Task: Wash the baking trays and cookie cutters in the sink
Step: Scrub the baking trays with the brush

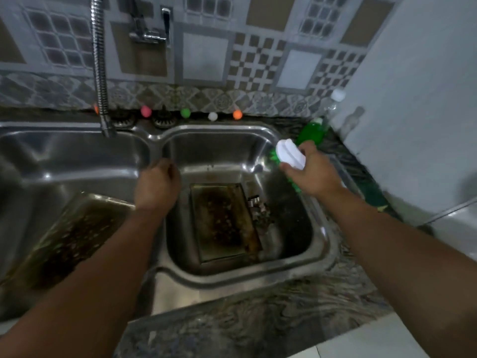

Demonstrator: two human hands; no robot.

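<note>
Stainless steel forms the double sink (320, 244) below us. Our right hand (313, 171) grips a scrubbing brush (290, 153) by its white body, fingers and thumb curled round it, green bristles facing down and left, above the right rim of the right basin. Our left hand (157, 186) hangs over the divider between the basins, fingers curled under; we cannot tell whether it holds anything. One soiled baking tray (223, 223) lies flat on the floor of the right basin, with metal cookie cutters (258, 208) just beside its right edge. A second baking tray (69, 239) leans tilted in the left basin. A green detergent bottle (311, 133) stands on the counter behind the brush. A flexible faucet hose (99, 68) hangs over the left basin.
</note>
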